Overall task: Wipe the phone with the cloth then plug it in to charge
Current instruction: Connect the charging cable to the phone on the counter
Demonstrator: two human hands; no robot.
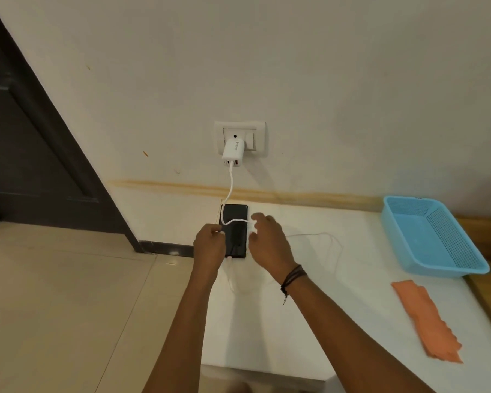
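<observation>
Nearest, the forearms: both reach out from the bottom edge over the white table (309,321), converging on the phone; dark cord bands (292,275) circle the right wrist.
Cloth: the orange cloth (425,319) lies flat and rumpled at the near right of the table, well apart from both hands.
Left hand (209,246): back up, fingers curled in against the phone's left edge. The fingertips are tucked under, so whether they grip the phone, the cable or nothing cannot be told.
Right hand (268,242): held over the phone's right edge, fingers loosely spread, thumb and forefinger pinching the white charging cable (231,185).
Phone (236,234): black, flat on the table's far left corner between the two hands, its near half partly covered by them.
Hard to make out: a connector sits at the phone's near end, and a thin pale loop of cable lies right of the right hand; the run between them is hidden under the wrist.
Basket: a blue mesh basket (420,236) sits at the far right.
Charger: a white multi-port adapter (233,153) is plugged into the wall socket (255,129); the cable drops from it and crosses the phone's screen.
</observation>
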